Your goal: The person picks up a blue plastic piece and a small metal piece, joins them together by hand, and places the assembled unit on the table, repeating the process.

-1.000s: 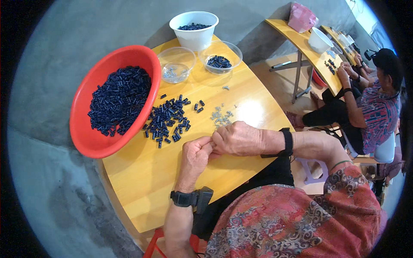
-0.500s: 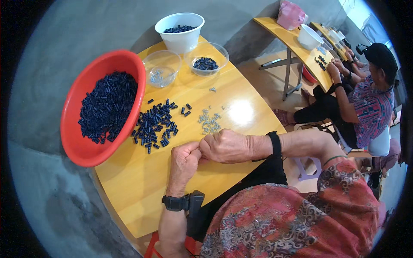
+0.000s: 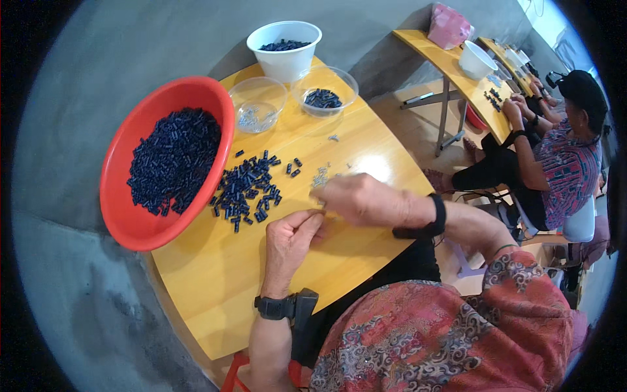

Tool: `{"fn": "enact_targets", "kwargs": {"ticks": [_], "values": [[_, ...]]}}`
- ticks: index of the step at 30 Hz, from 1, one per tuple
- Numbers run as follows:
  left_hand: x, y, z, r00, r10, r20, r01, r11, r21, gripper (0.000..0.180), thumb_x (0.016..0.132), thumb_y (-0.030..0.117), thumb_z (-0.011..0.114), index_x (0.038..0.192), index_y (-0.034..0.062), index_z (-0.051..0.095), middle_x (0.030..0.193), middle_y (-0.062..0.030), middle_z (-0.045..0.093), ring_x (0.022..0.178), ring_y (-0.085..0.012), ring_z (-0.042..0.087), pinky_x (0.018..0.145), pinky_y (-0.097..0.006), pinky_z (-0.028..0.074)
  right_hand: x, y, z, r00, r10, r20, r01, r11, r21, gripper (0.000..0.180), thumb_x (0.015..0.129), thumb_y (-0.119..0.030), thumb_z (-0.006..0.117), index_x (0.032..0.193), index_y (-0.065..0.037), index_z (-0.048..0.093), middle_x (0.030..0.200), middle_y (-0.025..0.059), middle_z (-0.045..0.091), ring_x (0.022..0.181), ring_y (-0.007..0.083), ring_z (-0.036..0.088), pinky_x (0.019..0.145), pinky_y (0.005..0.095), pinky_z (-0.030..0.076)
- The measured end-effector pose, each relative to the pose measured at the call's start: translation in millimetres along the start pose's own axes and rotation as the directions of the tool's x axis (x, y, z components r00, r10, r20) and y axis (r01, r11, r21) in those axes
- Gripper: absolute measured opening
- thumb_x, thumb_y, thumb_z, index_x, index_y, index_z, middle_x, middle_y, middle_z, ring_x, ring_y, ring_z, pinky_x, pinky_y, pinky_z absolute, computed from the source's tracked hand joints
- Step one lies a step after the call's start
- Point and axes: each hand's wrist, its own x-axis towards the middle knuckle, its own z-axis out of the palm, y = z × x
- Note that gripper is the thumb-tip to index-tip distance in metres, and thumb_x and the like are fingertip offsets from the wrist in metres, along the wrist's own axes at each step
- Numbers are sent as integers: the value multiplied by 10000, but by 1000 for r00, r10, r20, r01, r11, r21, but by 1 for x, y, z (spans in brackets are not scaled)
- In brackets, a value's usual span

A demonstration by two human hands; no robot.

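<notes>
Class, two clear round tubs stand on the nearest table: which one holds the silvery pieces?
The left clear tub, nearer the red basin: small silvery pieces lie in it, whereas the right clear tub holds dark blue pieces.

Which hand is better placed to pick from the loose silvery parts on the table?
Probably the right hand: it appears close beside the loose silvery parts, while the left hand sits farther off, thumb and fingers drawn together.

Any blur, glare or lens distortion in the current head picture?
Head view: right hand smeared by motion blur, left hand crisper; head view: white glare on the yellow table beyond the right hand; head view: table edges bowed, corners black outside the fisheye circle.
</notes>
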Motion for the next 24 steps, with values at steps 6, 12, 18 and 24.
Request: {"fn": "enact_targets", "kwargs": {"ticks": [6, 12, 18, 24], "values": [[1, -4, -17, 959, 226, -170, -201, 967, 154, 160, 889, 103, 627, 945, -37, 681, 803, -81, 679, 654, -115, 636, 610, -223, 515, 48, 56, -44, 916, 353, -192, -336, 935, 115, 268, 810, -83, 654, 1060, 12, 625, 858, 159, 669, 675, 239, 668, 629, 328, 529], [9, 4, -38, 669, 589, -454, -304, 774, 556, 107, 840, -7, 631, 928, -37, 685, 914, -100, 680, 816, -155, 644, 730, -268, 515, 59, 90, -49, 819, 493, -295, -418, 863, 284, 312, 845, -136, 639, 1105, 34, 608, 789, 162, 671, 621, 192, 657, 578, 317, 517], [10, -4, -67, 576, 688, -441, -161, 624, 764, 194, 807, -41, 625, 992, -26, 682, 1033, -127, 675, 958, -228, 633, 894, -319, 477, 10, 62, -39, 841, 537, -65, -511, 828, 233, 268, 862, -154, 643, 1058, 28, 630, 794, 117, 665, 633, 167, 643, 577, 285, 507], [15, -10, -67, 705, 655, -273, -48, 428, 903, 286, 775, -20, 615, 1054, 14, 669, 1139, -117, 639, 1120, -284, 542, 993, -382, 408, -34, 55, -21, 809, 585, 52, -540, 707, 456, 189, 881, -96, 618, 1032, 14, 646, 739, 28, 635, 616, 92, 570, 563, 243, 479]]}}
